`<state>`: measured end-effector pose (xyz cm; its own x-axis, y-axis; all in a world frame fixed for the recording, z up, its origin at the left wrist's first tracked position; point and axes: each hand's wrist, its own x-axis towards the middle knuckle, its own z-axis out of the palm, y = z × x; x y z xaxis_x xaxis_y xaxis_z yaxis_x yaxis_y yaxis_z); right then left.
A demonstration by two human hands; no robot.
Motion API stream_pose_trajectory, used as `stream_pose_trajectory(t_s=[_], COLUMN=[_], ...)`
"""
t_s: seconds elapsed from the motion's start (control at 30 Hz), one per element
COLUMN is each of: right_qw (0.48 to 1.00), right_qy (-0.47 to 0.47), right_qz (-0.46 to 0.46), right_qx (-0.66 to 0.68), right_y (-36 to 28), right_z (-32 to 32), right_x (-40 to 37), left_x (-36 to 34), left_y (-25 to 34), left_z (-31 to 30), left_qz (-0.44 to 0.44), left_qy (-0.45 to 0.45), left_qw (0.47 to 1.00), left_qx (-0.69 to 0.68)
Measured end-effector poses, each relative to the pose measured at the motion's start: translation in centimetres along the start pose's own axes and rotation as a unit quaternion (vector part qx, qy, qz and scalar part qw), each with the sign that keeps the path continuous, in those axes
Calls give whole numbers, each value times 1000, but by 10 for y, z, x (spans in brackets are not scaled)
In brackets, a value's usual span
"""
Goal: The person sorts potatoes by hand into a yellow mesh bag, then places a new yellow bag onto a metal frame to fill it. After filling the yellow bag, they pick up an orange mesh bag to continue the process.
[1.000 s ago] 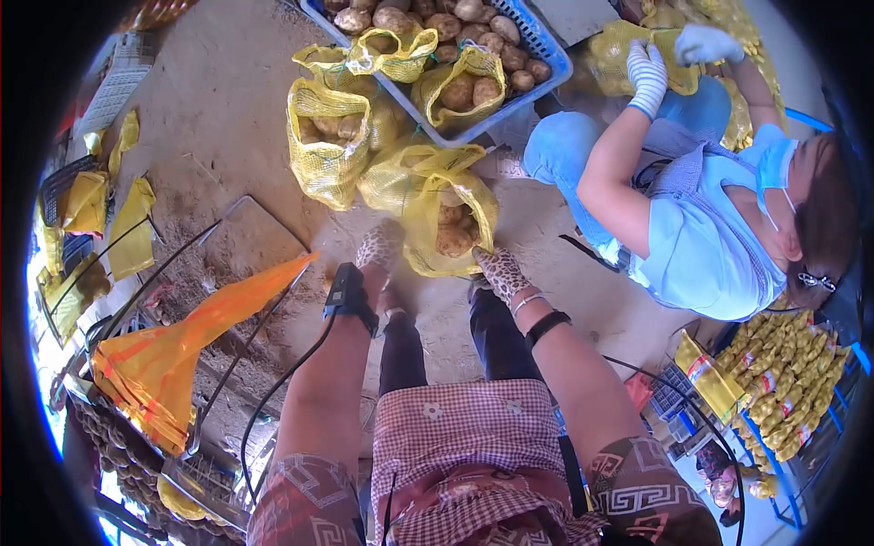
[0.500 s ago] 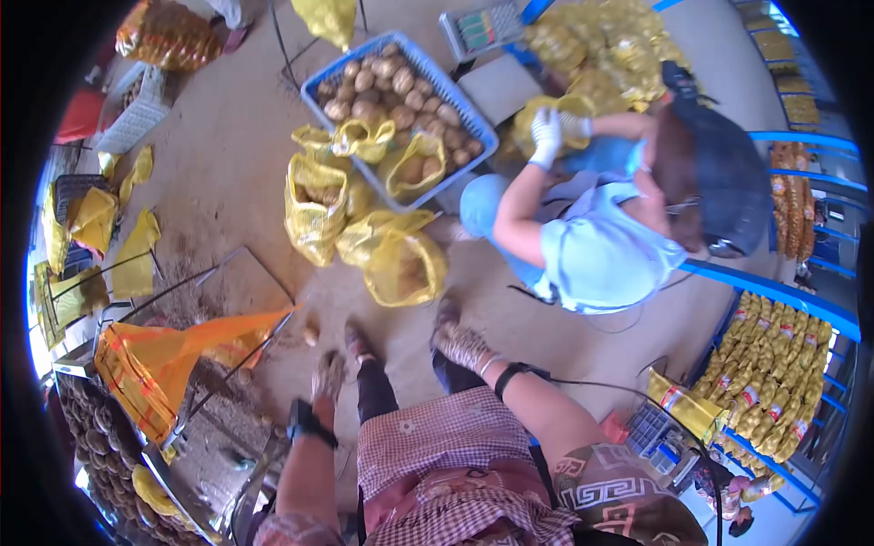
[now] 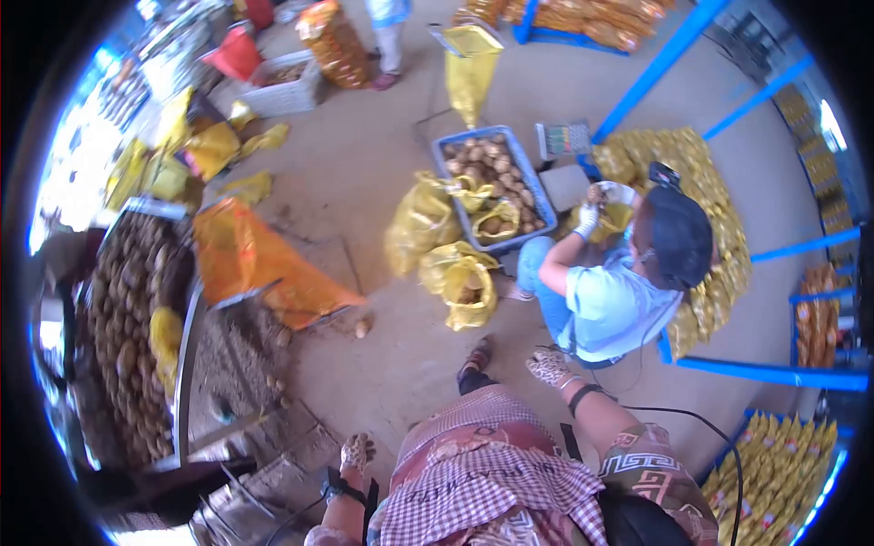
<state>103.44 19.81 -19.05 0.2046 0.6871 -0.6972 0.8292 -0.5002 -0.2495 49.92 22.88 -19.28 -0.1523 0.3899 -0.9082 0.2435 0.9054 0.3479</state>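
Right hand [image 3: 549, 366] in a leopard-print glove hangs empty, grip loosely apart, near the yellow mesh potato bag [image 3: 469, 293]. Left hand [image 3: 357, 452] is likewise empty above the dusty floor [image 3: 382, 364].

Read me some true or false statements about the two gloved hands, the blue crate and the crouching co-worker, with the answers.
1. The blue crate holds potatoes. True.
2. The right hand grips a yellow mesh bag. False: it holds nothing.
3. The co-worker crouches beside the crate. True.
4. The left hand is inside the crate. False: it hangs empty, far from it.
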Motion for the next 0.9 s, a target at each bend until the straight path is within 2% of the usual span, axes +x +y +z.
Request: stream_pose_trajectory(t_s=[0.07,0.13,0.17,0.2,0.27,0.3,0.37,0.4,0.43,0.47,0.53,0.57,0.6,0.67,0.73,0.8,0.83,0.87,0.9], right_qw=[999,994,984,969,935,940,943,942,926,916,880,887,863,866,838,815,799,784,760], right_qy=[12,-16,-18,-21,-6,-51,-117,-135,-124,-131,-29,-66,-85,-129,-166,-202,-221,-230,-235], right_qz=[-45,-103,-170,-238,-340,-323,-299,-292,-306,-321,-396,-394,-422,-451,-472,-488,-500,-510,-524], right_qx=[-13,-42,-51,-59,-106,-93,-90,-97,-183,-201,-260,-233,-263,-174,-216,-240,-252,-269,-304], right_y=[-27,-65,-73,-82,-108,-130,-163,-183,-217,-243,-290,-319,-343,-378,-405,-427,-439,-455,-470], right_z=[-3,-1,12,25,44,55,75,85,88,94,108,114,125,139,149,156,157,157,156], right_x=[-16,-25,-20,-17,-17,-11,-2,-1,-11,-22,-41,-51,-53,-56,-59,-60,-62,-70,-78], left_x=[-15,-29,-39,-53,-75,-88,-126,-129,-123,-123,-166,-171,-181,-191,-194,-173,-130,-129,-131], left_y=[-13,-55,-86,-122,-179,-198,-245,-276,-316,-346,-363,-382,-396,-403,-401,-418,-446,-434,-422], left_z=[-1,-11,-15,-18,-21,-35,-41,-43,-40,-34,-34,-30,-24,-18,-10,18,45,49,55], left_qz=[13,53,81,69,34,33,27,23,0,-25,-55,-48,-46,-120,-163,-171,-149,-206,-209], left_qy=[-3,2,8,48,87,115,128,143,189,234,256,288,316,360,384,393,437,454,447], left_qw=[998,988,982,969,979,968,984,978,962,941,916,919,921,894,879,861,852,818,793], left_qx=[-69,-145,-173,-230,-180,-221,-121,-147,-197,-245,-304,-264,-223,-237,-229,-275,-249,-286,-359])
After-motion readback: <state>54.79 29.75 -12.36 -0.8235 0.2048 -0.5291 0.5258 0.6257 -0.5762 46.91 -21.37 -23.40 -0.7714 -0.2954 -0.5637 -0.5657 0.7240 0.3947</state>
